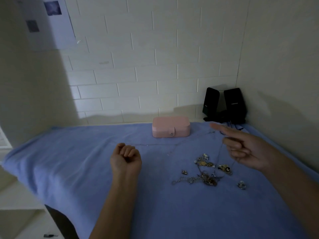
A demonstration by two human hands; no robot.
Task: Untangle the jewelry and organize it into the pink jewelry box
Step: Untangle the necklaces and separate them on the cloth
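Observation:
A closed pink jewelry box [171,127] sits at the far side of the blue towel [86,169], near the wall. A tangled pile of chains, pendants and earrings [207,171] lies to the right of centre. A thin chain [151,144] stretches across the towel from my left hand [125,157], which is closed in a fist on its end, toward my right hand [245,149]. My right hand is raised above the pile, index finger extended, with a thin chain [219,152] pinched in it that hangs down into the tangle.
Two black speakers [224,104] stand in the back right corner against the white brick wall. A loose ring-like piece [241,184] lies apart from the pile at the right. The towel's left edge drops off beside white shelving [20,204].

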